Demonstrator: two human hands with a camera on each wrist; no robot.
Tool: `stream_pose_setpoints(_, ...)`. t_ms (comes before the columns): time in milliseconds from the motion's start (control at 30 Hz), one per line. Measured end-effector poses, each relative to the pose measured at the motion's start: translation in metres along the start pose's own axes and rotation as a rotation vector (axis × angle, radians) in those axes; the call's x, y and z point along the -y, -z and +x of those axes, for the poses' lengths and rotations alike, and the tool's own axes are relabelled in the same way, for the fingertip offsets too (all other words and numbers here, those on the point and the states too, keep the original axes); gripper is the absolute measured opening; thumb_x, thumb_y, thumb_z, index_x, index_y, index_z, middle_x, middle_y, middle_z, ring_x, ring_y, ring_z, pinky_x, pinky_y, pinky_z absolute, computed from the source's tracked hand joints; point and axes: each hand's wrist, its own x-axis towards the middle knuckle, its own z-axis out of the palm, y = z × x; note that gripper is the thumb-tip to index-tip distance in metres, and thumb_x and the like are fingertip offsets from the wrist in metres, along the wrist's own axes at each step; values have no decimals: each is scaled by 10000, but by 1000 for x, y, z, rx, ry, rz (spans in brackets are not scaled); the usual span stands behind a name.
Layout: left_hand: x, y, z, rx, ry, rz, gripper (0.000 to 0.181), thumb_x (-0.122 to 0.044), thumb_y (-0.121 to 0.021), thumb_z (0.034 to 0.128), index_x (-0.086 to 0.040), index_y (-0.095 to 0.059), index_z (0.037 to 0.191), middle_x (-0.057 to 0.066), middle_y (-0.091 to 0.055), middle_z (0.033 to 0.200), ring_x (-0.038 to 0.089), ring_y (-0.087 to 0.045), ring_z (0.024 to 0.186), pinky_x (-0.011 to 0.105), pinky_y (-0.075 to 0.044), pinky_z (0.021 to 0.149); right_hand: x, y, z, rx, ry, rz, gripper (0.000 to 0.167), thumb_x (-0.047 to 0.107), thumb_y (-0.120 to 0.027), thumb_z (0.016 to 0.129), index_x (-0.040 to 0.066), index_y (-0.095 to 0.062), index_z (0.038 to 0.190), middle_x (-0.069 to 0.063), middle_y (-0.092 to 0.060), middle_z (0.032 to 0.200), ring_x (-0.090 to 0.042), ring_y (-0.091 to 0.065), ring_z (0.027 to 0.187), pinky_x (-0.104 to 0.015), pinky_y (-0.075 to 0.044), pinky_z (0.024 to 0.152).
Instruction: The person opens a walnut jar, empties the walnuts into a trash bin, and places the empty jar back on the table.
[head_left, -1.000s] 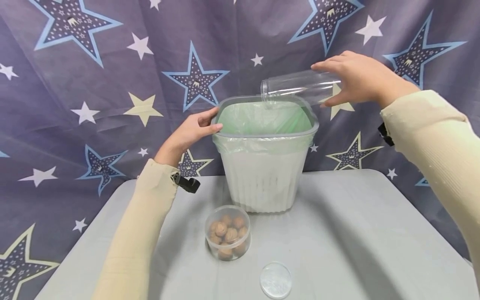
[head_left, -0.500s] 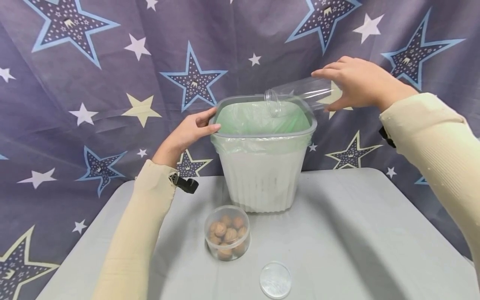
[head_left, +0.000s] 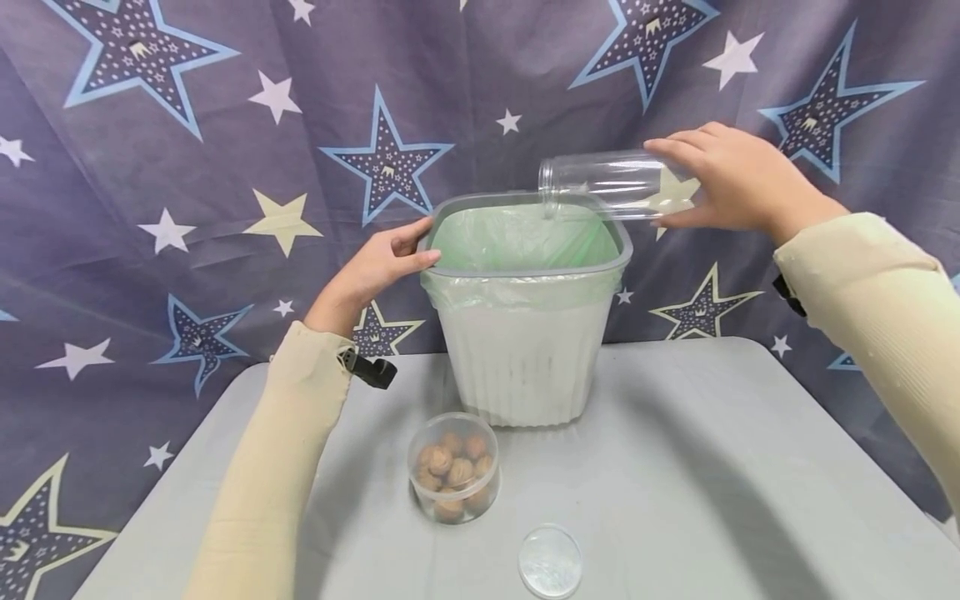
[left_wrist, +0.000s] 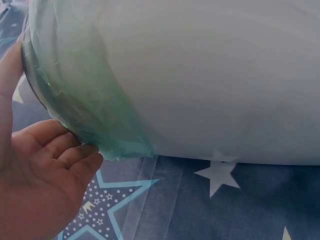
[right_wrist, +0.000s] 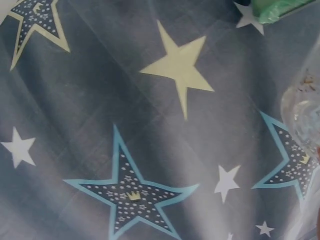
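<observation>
In the head view, my right hand (head_left: 738,183) holds a clear plastic jar (head_left: 600,185) round its base end. The jar lies nearly level, its open mouth pointing left over the right back rim of a white trash can (head_left: 525,358). Brown specks show inside the jar at the right edge of the right wrist view. My left hand (head_left: 378,262) grips the can's left rim, thumb in front and fingers behind; the left wrist view shows the fingers (left_wrist: 75,152) bent against the green bag (left_wrist: 90,100) that lines the can.
A clear round tub (head_left: 453,500) of walnuts (head_left: 460,473) stands in front of the can. A clear round lid (head_left: 551,560) lies near the front of the grey table (head_left: 675,500). Behind hangs a star-patterned curtain (head_left: 480,67).
The jar's mouth dipped toward the can half a second ago and has come up to nearly level. My right hand and the jar have shifted slightly right. The left hand stays at the rim.
</observation>
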Motion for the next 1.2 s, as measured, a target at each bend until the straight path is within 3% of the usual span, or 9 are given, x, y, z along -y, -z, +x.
stream_pose_setpoints(133,0,0,1,-2,3,4,684,-155,-622,895,2,-274,1462,143,-259,1530,245,-260,1400,404,-250,1129,-3,-6,-10,-80,-16,-3,876,285,-847,570,7,-497,1324,-230,-580,1206,-426,-508,1032,-536,-401,908)
stream_pose_setpoints(433,2,-1,2,0,-8,-7,692,-160,-628,892,8,-271,1461,151,-255,1529,258,-245,1404,406,-245,1130,-4,-21,-35,-143,-172,27,883,255,-860,591,-3,-478,1344,-250,-556,1249,-446,-487,1098,-536,-386,965)
stream_pose_setpoints(600,1,0,0,-10,3,15,683,-162,-620,898,-4,-273,1464,134,-255,1533,244,-240,1407,400,-243,1132,-2,-36,-49,-214,-217,120,893,181,-873,574,0,-469,1350,-247,-542,1264,-442,-484,1112,-522,-371,995)
stream_pose_setpoints(733,0,0,-1,-7,4,20,675,-157,-613,902,-8,-274,1465,129,-258,1533,242,-247,1406,397,-247,1131,0,-49,-63,-282,-296,207,899,121,-875,566,25,-465,1360,-245,-544,1258,-423,-482,1133,-487,-355,1030)
stream_pose_setpoints(933,2,1,-1,-5,4,4,670,-147,-608,906,-11,-269,1467,134,-246,1537,241,-242,1408,401,-239,1134,8,-72,-82,-382,-430,308,883,77,-862,592,73,-453,1374,-208,-559,1241,-377,-494,1124,-490,-385,979)
stream_pose_setpoints(1067,2,0,0,4,8,4,665,-138,-595,911,-16,-258,1472,125,-228,1545,228,-221,1415,399,-225,1139,16,-87,-93,-459,-481,358,888,26,-853,598,80,-442,1383,-180,-558,1259,-341,-506,1126,-332,-387,988)
stream_pose_setpoints(1200,2,0,-2,2,9,8,667,-138,-595,909,-20,-258,1473,116,-226,1547,225,-221,1416,390,-223,1141,31,-104,-100,-517,-520,453,900,-48,-834,619,90,-412,1402,-148,-541,1300,-224,-500,1200,-167,-342,1014)
